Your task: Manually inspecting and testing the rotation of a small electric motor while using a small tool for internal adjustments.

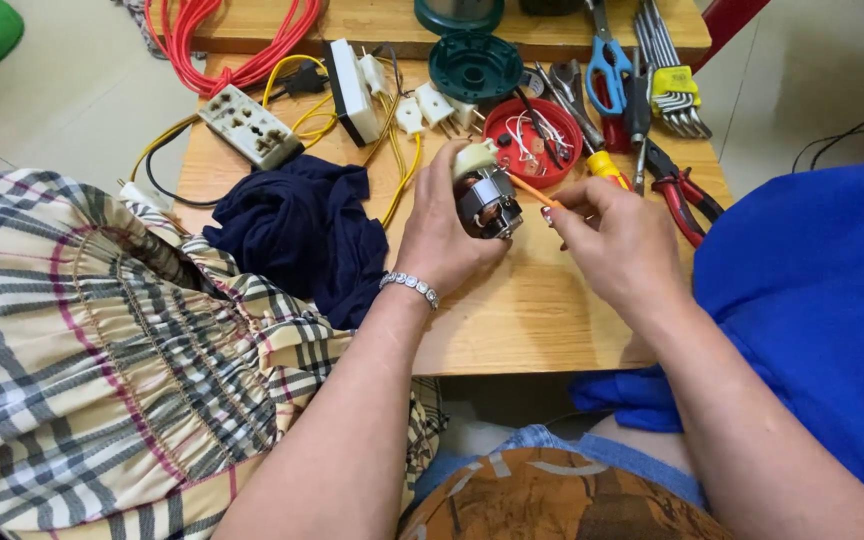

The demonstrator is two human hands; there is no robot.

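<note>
The left hand holds a small electric motor above the wooden table, its fingers closed around the metal body from the left side. A cream plastic part sits on the upper end of the motor, and the dark winding faces the camera. A silver bracelet lies on the left wrist.

The right hand is just beside the motor, on its right. Its fingers are pinched together on a thin orange tool – probably a small screwdriver – and the tip of it touches the motor or is very near; I cannot tell which.

Behind the hands there is a red round lid with small screws and white wires inside. To the right of it lie a yellow-handled screwdriver, red-handled pliers, blue-handled scissors and a set of hex keys. A dark green round cover is further back.

On the left side of the table lie a dark blue cloth, a white socket strip with yellow wires, and a coil of red cable – all well apart from the hands.
</note>
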